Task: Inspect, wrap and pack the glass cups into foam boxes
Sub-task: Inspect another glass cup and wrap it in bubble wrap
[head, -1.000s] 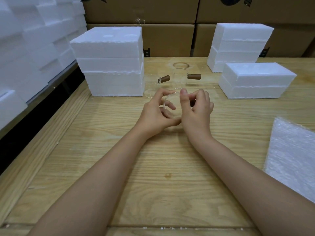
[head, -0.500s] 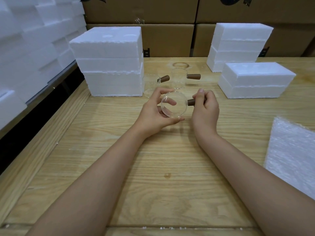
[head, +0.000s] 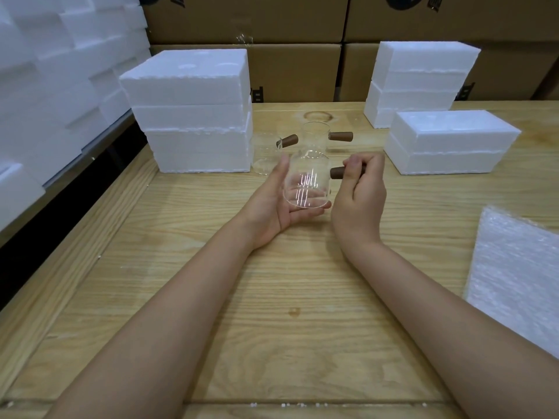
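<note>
A clear glass cup (head: 307,179) with a brown wooden handle is held upright above the wooden table (head: 272,313). My right hand (head: 360,192) grips the handle with curled fingers. My left hand (head: 275,204) lies under and beside the cup, palm up, fingers straight, supporting its base. Behind it stand two more glass cups with brown handles, one at the left (head: 266,152) and one at the right (head: 316,136). A sheet of bubble wrap (head: 520,273) lies at the right edge.
A stack of white foam boxes (head: 193,110) stands at the back left, another stack (head: 420,80) at the back right, and a lower foam box (head: 450,140) in front of it. Cardboard cartons (head: 287,28) line the back. Foam pieces (head: 45,71) are piled on the left.
The cup has been turned from lying with its mouth toward me to standing upright. My left hand has opened flat beneath it, while my right hand has kept hold of the handle.
</note>
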`<state>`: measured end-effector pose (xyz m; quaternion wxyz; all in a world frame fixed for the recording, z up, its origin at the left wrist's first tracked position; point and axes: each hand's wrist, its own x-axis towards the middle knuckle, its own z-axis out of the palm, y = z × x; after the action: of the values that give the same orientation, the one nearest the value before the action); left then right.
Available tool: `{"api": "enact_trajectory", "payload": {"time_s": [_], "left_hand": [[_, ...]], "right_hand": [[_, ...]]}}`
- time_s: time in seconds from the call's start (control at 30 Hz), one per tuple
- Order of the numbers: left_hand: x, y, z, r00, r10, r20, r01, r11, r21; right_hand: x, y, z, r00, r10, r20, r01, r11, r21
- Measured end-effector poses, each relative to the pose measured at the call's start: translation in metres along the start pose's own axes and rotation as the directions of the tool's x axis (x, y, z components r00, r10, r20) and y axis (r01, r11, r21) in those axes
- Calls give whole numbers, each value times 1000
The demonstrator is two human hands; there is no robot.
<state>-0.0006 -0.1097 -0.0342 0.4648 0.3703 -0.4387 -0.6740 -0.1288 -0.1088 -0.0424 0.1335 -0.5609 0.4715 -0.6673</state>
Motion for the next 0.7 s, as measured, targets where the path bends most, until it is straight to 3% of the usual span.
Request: {"api": "enact_trajectory", "payload": {"time_s": [0.13,0.3,0.53,0.7], "left_hand": [[-1,1,-7,999,15,50,-9,995,-104],[-2,1,-12,999,15,49,-3,972,-236],[1,-2,-14,992,70,103,-32,942,-333],[1,-1,-12,994,80,71,-55,951,-303]], "right_hand": [[-2,-5,-2,999,-13,45,10,998,64],[-12,-19,2,976,207,63,-216,941,261],[-30,-24,17,919,323,228,-367,910,192],[-26,-20,16,919,323,225,-371,901,226]]}}
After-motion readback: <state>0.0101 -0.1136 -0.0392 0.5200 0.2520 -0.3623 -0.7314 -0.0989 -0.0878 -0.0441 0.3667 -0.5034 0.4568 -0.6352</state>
